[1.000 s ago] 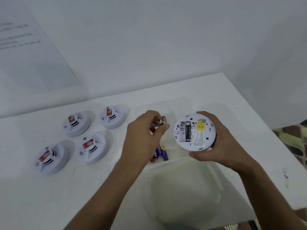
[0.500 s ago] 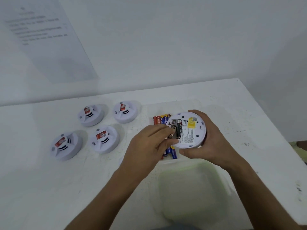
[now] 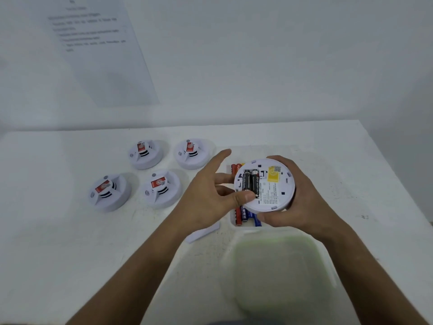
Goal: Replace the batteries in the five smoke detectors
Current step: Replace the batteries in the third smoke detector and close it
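Observation:
My right hand grips a white smoke detector from the right, its back facing up above the battery tray. Two black batteries lie side by side in its open compartment. My left hand is at the detector's left edge. Its thumb presses on the lower end of the batteries, its index finger points straight up and away, and it holds nothing. Four more white detectors with red labels sit face up on the table to the left.
Loose red and blue batteries lie in a clear tray under the held detector. A small white cover piece rests on the table beside it. A translucent greenish container stands near me. The table's right edge is close.
My left hand carried a battery from the tray to the detector. It now sits in the compartment beside the first one, and the fingers have opened with the thumb on it.

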`<control>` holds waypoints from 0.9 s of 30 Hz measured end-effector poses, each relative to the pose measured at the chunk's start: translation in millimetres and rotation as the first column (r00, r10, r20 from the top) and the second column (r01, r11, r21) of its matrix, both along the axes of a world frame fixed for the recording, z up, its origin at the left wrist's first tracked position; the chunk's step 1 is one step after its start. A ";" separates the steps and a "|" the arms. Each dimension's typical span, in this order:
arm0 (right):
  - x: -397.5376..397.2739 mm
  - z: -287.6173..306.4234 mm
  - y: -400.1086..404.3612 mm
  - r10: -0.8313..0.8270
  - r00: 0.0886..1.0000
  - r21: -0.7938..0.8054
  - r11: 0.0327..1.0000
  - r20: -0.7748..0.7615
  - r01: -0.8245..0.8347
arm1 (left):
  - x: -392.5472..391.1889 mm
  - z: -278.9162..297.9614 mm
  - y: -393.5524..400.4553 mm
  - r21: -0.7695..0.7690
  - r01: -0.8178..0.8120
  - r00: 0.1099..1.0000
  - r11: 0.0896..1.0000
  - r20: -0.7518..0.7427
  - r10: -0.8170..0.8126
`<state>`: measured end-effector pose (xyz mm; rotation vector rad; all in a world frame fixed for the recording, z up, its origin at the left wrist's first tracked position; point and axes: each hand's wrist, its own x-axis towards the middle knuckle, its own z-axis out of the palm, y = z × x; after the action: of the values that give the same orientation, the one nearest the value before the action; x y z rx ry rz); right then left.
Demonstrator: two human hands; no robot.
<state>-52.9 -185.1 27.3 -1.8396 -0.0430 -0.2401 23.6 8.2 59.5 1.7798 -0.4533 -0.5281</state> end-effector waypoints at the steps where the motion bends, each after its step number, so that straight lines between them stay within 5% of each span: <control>1: 1.2 -0.6 1.9 0.004 1.000 -0.003 1.000 -0.004 -0.004 | 0.4 -0.2 2.1 -0.014 -0.012 1.000 1.000 -0.024 0.011; 8: 12.4 -6.6 15.3 0.081 0.996 -0.041 0.996 -0.029 -0.082 | 4.4 -10.7 19.4 -0.082 -0.109 0.991 0.991 -0.093 0.101; 14: 15.2 -7.1 21.8 0.095 0.995 -0.013 0.995 -0.039 -0.096 | 2.7 -17.4 32.0 -0.011 -0.186 0.983 0.983 0.001 0.186; 19: 4.8 -1.1 18.8 0.078 0.995 0.000 0.997 -0.063 -0.078 | 5.9 -42.3 69.8 0.382 -0.215 0.961 0.899 0.248 0.124; 27: -3.8 -0.9 25.8 0.095 0.994 0.000 0.995 -0.061 -0.095 | 0.4 -75.8 88.6 0.696 -0.112 0.958 0.709 0.265 -0.109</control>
<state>-56.6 -159.3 26.4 -1.8412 -0.0885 -0.1173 24.1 96.8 -16.3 2.6357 -0.4829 -0.4708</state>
